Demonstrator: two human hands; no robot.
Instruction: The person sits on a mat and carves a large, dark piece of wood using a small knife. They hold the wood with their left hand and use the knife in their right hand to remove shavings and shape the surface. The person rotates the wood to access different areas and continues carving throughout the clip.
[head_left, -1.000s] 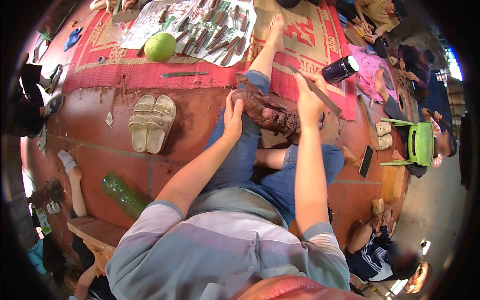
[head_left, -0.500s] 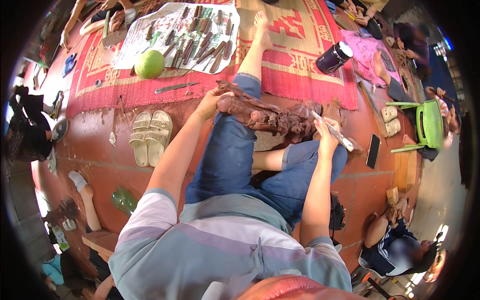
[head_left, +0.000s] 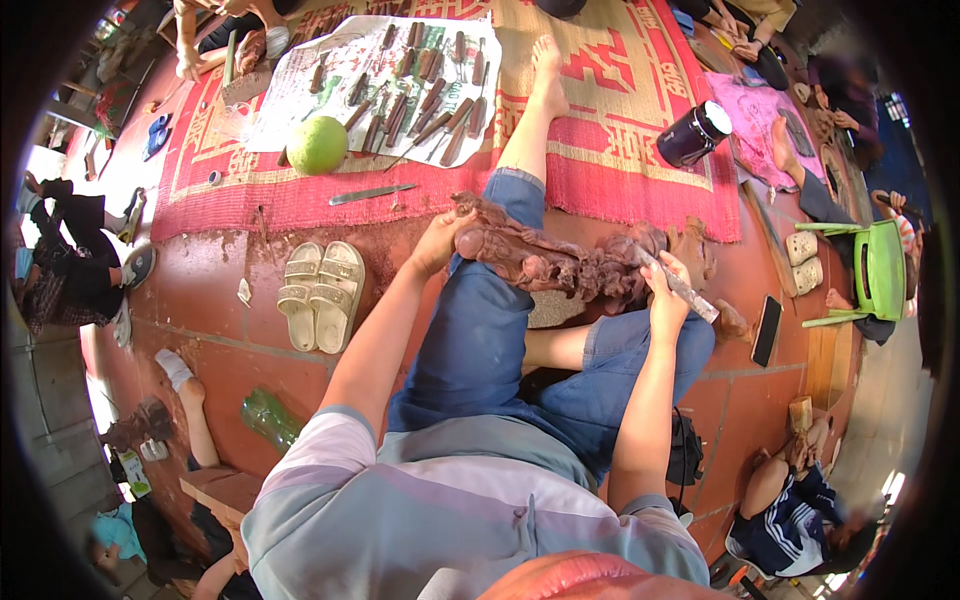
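A reddish-brown carved wooden piece [head_left: 545,262], knobbly and full of deep relief, lies across my legs over the blue shorts. My left hand [head_left: 436,243] is closed round its left end, beside a smooth rounded knob. Over the right end, my right hand [head_left: 668,290] grips a slim tool with a pale, wrapped-looking handle [head_left: 697,302]. The tool slants down to the right, and its upper end meets the carving. I cannot make out its tip. More brown wood [head_left: 693,250] shows just beyond the right end.
Ahead, a red and straw mat [head_left: 620,200] bears a sheet with many carving tools [head_left: 430,100], a green round fruit [head_left: 317,145], a flat blade [head_left: 372,194] and a dark jar [head_left: 694,134]. Sandals [head_left: 320,297] lie left, a phone [head_left: 766,331] right. Other people sit around.
The whole view has shifted, so things appear further right and slightly lower. Both hands keep their holds; the pale-handled tool has tilted slightly flatter against the carving.
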